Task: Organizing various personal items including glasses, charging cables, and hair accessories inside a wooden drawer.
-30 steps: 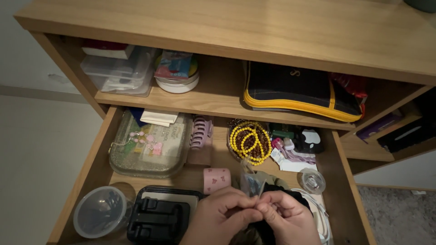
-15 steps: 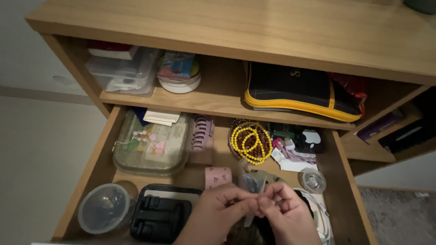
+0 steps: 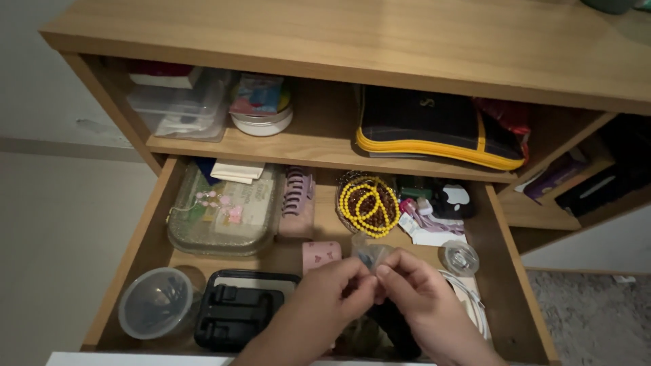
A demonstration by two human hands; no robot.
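Note:
Both my hands meet over the front middle of an open wooden drawer [image 3: 139, 234]. My left hand [image 3: 322, 301] and my right hand [image 3: 424, 298] pinch a small clear plastic packet [image 3: 368, 254] between their fingertips; something dark shows inside it. Just left of the packet lies a small pink case [image 3: 320, 255]. A string of yellow beads [image 3: 369, 201] sits coiled in a round dish behind the hands. Whatever lies under my wrists is hidden.
In the drawer: a glittery clear box [image 3: 227, 213], a purple hair claw [image 3: 297, 196], a black holder [image 3: 237, 308], a round lidded tub [image 3: 156, 312], a clear spool [image 3: 459, 257], white cable [image 3: 471, 298]. The shelf above holds a black-and-yellow pouch [image 3: 430, 129] and clear containers [image 3: 183, 105].
My hands have stayed together on the packet, shifting slightly while working it. The view has drifted a little, showing more of the drawer's front edge.

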